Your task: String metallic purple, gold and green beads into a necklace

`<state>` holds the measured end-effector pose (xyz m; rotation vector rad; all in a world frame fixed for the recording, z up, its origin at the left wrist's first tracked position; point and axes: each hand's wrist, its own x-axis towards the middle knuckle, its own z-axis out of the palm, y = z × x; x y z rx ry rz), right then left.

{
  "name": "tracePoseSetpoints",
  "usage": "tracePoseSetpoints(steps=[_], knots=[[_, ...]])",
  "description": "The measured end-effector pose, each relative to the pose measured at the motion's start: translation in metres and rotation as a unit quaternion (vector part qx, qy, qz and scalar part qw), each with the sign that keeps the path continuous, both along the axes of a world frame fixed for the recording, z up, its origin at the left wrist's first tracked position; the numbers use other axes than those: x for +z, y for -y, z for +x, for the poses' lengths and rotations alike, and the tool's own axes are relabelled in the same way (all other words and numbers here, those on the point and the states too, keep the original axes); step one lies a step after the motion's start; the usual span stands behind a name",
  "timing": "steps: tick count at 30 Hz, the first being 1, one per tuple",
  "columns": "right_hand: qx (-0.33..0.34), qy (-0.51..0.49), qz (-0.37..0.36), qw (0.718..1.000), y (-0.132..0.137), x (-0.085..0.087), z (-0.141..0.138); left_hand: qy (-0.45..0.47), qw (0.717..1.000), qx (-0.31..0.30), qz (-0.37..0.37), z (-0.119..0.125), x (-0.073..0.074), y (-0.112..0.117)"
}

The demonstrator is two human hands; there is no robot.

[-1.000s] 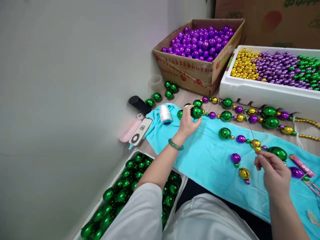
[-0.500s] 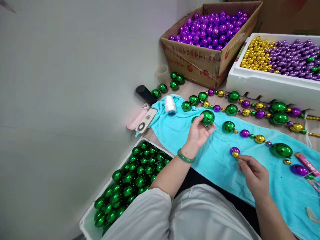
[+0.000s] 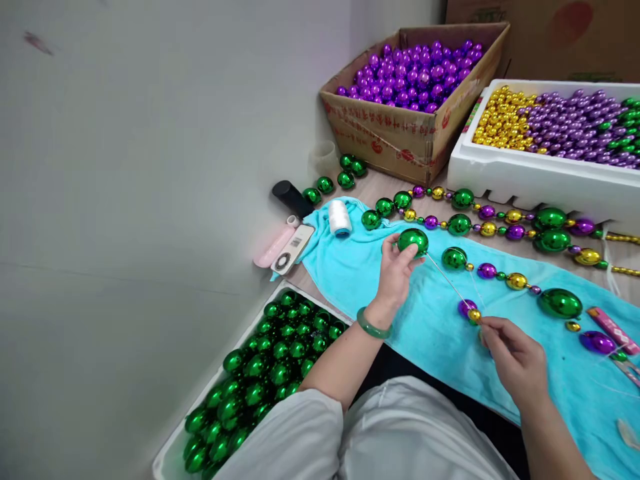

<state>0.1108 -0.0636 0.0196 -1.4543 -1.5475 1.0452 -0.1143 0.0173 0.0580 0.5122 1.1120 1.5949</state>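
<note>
My left hand [image 3: 396, 270], with a green bangle on its wrist, pinches a large shiny green ball [image 3: 413, 241] above the turquoise towel [image 3: 430, 327]. A thin needle [image 3: 447, 280] runs from that ball down to my right hand [image 3: 515, 360], whose fingers pinch its lower end. Small purple and gold beads [image 3: 470, 311] sit on the needle just above my right fingers. A partly strung row of green, purple and gold beads [image 3: 515, 280] lies on the towel to the right.
Two finished bead strings [image 3: 480, 223] lie beyond the towel. A cardboard box of purple balls [image 3: 410, 130], a white foam box of small beads [image 3: 530, 177] and a tray of green balls [image 3: 260, 373] stand around. A white thread spool [image 3: 339, 218], pink case and dark cylinder lie by the wall.
My left hand lifted a green ball from the strings and brought it toward me. My right hand swung the needle's tip up to that ball, beads sliding down near its fingers.
</note>
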Motion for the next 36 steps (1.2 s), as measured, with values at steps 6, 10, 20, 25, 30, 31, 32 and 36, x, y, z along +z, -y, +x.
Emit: tracePoseSetpoints(steps=[6, 10, 20, 25, 30, 31, 32, 36], knots=[[0.006, 0.028, 0.015, 0.999, -0.001, -0.001, 0.002, -0.161, 0.986, -0.016, 0.050, 0.009, -0.009, 0.008], [0.001, 0.029, 0.014, 0.999, -0.004, 0.000, 0.001, -0.168, 0.982, -0.057, 0.070, 0.019, -0.014, 0.012], [-0.009, 0.014, -0.007, 1.000, -0.003, -0.007, 0.002, -0.190, 0.976, -0.084, 0.073, 0.028, -0.021, 0.015], [-0.011, 0.023, 0.003, 1.000, -0.010, 0.003, -0.003, -0.227, 0.969, -0.076, 0.068, 0.026, -0.024, 0.012], [-0.005, -0.005, -0.016, 1.000, -0.007, 0.016, -0.016, -0.257, 0.962, -0.057, 0.075, 0.020, -0.018, 0.018], [-0.003, -0.019, -0.020, 1.000, -0.002, 0.017, -0.021, -0.243, 0.965, -0.057, 0.075, 0.017, -0.015, 0.021], [0.002, -0.035, -0.022, 0.999, 0.003, 0.018, -0.028, -0.229, 0.969, -0.053, 0.077, 0.013, -0.011, 0.024], [0.064, -0.098, -0.024, 0.993, 0.024, 0.021, -0.056, -0.219, 0.971, -0.020, 0.095, -0.008, 0.007, 0.042]])
